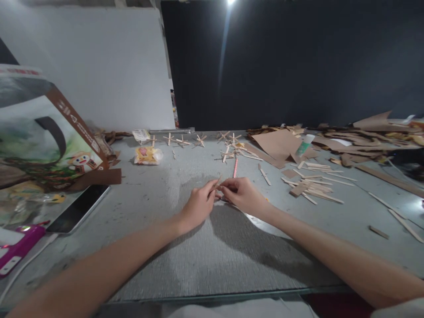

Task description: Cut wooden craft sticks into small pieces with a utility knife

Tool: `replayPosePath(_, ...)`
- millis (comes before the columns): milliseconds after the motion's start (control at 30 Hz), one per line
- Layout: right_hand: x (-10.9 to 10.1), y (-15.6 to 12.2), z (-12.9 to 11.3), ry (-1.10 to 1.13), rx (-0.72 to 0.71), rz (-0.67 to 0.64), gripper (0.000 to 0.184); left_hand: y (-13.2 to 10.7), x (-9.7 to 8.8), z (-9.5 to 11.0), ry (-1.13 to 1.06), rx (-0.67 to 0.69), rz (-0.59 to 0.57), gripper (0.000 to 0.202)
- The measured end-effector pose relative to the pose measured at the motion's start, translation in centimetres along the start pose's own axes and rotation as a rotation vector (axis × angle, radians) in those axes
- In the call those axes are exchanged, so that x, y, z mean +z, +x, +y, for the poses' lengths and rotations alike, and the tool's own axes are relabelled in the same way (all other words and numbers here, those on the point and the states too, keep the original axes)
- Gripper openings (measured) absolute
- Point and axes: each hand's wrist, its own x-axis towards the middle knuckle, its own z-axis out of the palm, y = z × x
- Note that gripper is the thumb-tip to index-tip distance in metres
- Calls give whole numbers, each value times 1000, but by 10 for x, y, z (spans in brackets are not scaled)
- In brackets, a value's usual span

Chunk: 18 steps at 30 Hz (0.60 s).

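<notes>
Just nearer than the pink rod (235, 168) on the desk (149, 256), the left hand (198, 205) and right hand (247, 194) meet, fingers pinched on a small wooden stick (218, 181). Crossed sticks (200, 140) lie beyond the rod; loose sticks (321, 191) and a green-and-white tube (304, 145) lie right of it.

Left hand (198, 203), right hand (245, 194), thin stick (218, 180) between

The left hand (198, 204) and the right hand (247, 194) are bare, also both slim forearms (132, 251). A pale sleeve (402, 310) and whitish clothing (251, 309) are partly visible.
</notes>
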Motion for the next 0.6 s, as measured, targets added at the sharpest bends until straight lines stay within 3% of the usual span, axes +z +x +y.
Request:
replayPosePath(233, 8, -8, -7, -41, 73, 51, 22, 0, 3, 6, -4, -45, 59, 36)
replayPosePath(467, 11, -15, -18, 37, 237, 43, 20, -1, 5, 7, -87, -51, 17, 36)
replayPosePath(600, 16, -17, -19, -1, 228, 69, 17, -1, 6, 6, -116, -37, 35, 33)
